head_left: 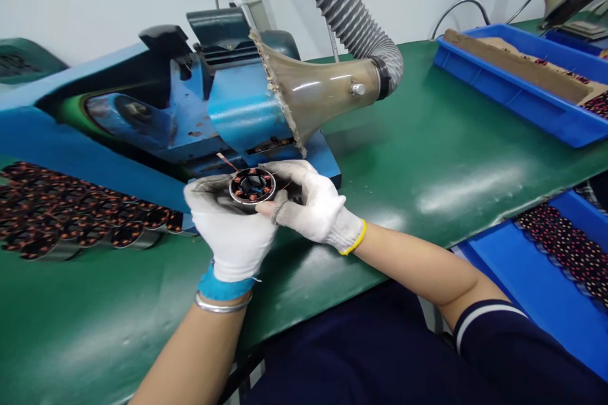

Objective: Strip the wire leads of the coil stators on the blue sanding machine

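A round motor stator (251,200) with a metal rim and copper windings sits between my two gloved hands, its open face turned up. Wrapped about its left side is my left hand (232,228), in a white glove with a blue cuff. My right hand (311,199), in a white glove with a yellow edge, closes on its right side, the bare thumb tip on the rim. Thin copper wires stick out from the stator to the upper left and to the right. Just behind the hands stands a blue machine (247,101); some fingers are hidden.
A clear funnel hood (323,88) joins a grey ribbed hose (351,12). Several stators (85,209) stand in rows at left on the green table (403,139). A blue tray (503,85) with cardboard lies at right; another blue bin (536,285) holds more parts below the table edge.
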A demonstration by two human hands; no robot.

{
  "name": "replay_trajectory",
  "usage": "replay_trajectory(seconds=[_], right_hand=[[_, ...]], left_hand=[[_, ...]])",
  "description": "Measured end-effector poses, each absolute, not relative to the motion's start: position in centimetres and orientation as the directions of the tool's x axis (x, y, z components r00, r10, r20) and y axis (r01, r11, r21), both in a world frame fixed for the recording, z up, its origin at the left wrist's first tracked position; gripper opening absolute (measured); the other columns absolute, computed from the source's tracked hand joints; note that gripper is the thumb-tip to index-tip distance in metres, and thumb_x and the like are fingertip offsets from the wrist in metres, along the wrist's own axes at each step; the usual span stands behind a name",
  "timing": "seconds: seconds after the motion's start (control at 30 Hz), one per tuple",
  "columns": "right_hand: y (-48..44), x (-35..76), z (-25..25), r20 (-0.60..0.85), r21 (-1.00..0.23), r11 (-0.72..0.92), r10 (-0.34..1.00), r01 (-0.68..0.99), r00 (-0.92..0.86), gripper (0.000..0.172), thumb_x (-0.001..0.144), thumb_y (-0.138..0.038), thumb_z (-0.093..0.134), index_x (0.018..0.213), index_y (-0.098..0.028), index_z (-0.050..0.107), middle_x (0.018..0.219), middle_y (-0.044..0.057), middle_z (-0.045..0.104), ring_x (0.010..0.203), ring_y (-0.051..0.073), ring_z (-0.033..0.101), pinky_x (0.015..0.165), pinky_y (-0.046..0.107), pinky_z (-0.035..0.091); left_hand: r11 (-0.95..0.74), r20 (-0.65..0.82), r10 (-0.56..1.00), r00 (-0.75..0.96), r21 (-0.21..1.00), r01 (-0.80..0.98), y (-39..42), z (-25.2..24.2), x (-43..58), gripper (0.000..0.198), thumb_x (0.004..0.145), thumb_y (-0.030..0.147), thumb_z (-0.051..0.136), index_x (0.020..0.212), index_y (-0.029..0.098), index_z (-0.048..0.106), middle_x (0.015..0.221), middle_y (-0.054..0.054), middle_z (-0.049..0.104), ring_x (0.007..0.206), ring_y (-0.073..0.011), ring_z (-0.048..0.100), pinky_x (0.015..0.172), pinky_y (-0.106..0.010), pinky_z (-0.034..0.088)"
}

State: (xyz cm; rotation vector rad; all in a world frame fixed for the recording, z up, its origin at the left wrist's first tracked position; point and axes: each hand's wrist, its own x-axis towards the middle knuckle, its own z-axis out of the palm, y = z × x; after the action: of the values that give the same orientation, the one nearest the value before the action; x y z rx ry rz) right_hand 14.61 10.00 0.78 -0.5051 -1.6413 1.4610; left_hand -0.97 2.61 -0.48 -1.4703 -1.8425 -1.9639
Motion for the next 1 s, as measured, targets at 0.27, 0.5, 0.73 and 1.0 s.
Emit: replay_trajectory(seconds=[0.27, 0.5, 0.73, 1.0], right_hand=[[7.8, 14.2, 1.0, 0.14, -0.936, -0.042, 0.866, -0.348, -0.481, 0.07, 0.072, -0.038, 0.126, 0.132, -0.024, 0.093, 0.156, 0.016, 0.092, 0.151, 0.043, 0.09, 0.135, 0.057, 0.077], [8.7, 15.2, 2.2, 0.092, -0.961, -0.06, 0.851, -0.269, -0.518, 0.068, 0.077, -0.029, 0.123, 0.137, -0.024, 0.092, 0.139, 0.011, 0.093, 0.15, 0.039, 0.087, 0.135, 0.052, 0.076], [8.6, 14.9, 3.0, 0.04, -0.968, -0.088, 0.87, -0.235, -0.491, 0.051, 0.086, -0.029, 0.115, 0.129, -0.021, 0.088, 0.113, 0.005, 0.092, 0.124, 0.032, 0.093, 0.121, 0.045, 0.08], [8.7, 14.6, 2.9, 0.048, -0.972, -0.072, 0.873, -0.226, -0.486, 0.053, 0.094, -0.038, 0.113, 0.137, -0.021, 0.086, 0.087, -0.004, 0.079, 0.098, 0.026, 0.086, 0.106, 0.041, 0.081]], left_hand=[[-0.255, 0.485, 0.713, -0.506, 0.852, 0.458, 1.9, -1.0, -0.1, 0.086, 0.084, 0.043, 0.097, 0.164, 0.033, 0.067, 0.153, -0.011, 0.087, 0.137, -0.0334, 0.089, 0.119, -0.051, 0.079], [-0.098, 0.452, 0.684, -0.572, 0.835, 0.542, 2.2, 1.5, 0.5, 0.056, 0.073, 0.053, 0.113, 0.115, 0.03, 0.086, 0.112, -0.008, 0.093, 0.104, -0.0359, 0.092, 0.101, -0.055, 0.083], [-0.077, 0.387, 0.76, -0.523, 0.851, 0.519, 3.5, 2.7, 1.2, 0.059, 0.074, 0.07, 0.107, 0.109, 0.027, 0.086, 0.103, -0.008, 0.092, 0.096, -0.0324, 0.089, 0.088, -0.046, 0.08], [-0.072, 0.403, 0.737, -0.543, 0.845, 0.53, 4.0, 4.0, 1.7, 0.061, 0.069, 0.063, 0.106, 0.109, 0.02, 0.091, 0.104, -0.01, 0.094, 0.098, -0.0318, 0.087, 0.09, -0.047, 0.079]])
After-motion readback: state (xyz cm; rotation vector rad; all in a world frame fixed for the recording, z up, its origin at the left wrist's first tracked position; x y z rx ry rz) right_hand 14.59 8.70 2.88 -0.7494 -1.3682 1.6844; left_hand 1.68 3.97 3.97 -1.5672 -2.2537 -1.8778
